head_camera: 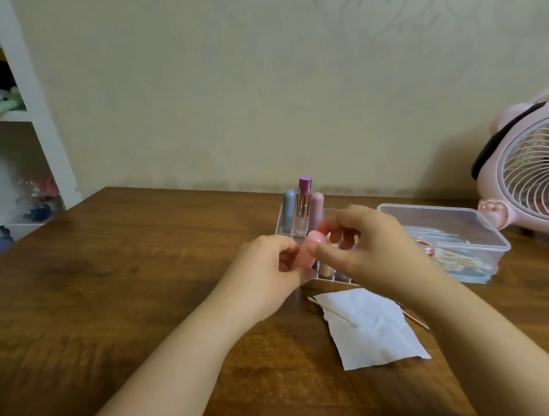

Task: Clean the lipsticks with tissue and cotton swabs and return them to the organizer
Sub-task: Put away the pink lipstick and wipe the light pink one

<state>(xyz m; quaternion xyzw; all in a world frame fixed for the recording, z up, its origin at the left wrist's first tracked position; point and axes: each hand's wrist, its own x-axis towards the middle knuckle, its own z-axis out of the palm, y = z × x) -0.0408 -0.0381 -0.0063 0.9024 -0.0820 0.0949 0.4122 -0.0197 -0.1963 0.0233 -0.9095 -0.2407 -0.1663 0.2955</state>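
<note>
Both grips close on one pink lipstick (307, 251) held above the clear organizer (301, 225) near the desk's (106, 291) far edge: left hand (269, 268) around the body, right hand (367, 245) pinching what seems the cap, though blur hides the seam. A sudden pull could knock over the standing lipsticks (304, 205), or smear colour onto fingers; the tissue (372, 329) lies just nearer, unused.

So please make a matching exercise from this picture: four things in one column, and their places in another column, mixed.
Things:
1. pink lipstick
2. tissue
3. purple-capped tube
4. cotton swabs

Places:
A. inside the clear plastic box
B. flat on the table, in front of the organizer
C. held between the left hand and the right hand
D. upright in the organizer's back row

Pairs: 1-C, 2-B, 3-D, 4-A
</note>
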